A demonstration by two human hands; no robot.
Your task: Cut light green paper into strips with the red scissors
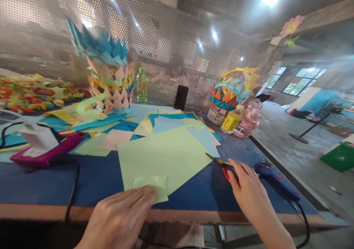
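A large light-green sheet of paper [163, 155] lies on the blue tabletop in front of me. At its near edge, my left hand [124, 212] has its fingers pressed together on a smaller piece of green paper [162, 186]; the thumb is hidden. To the right, my right hand [247, 190] is closed on a pair of scissors [225, 164] with red on the handles. The blades point left, their tips just at the sheet's right corner. My palm and fingers cover part of the handles.
Behind the sheet lie loose coloured papers [110, 125]. A blue glue gun [278, 180] rests at the right, and a purple power strip [45, 155] at the left. Bottles [232, 120] and folded-paper baskets [110, 75] stand farther back, with a dark phone [181, 97] between them.
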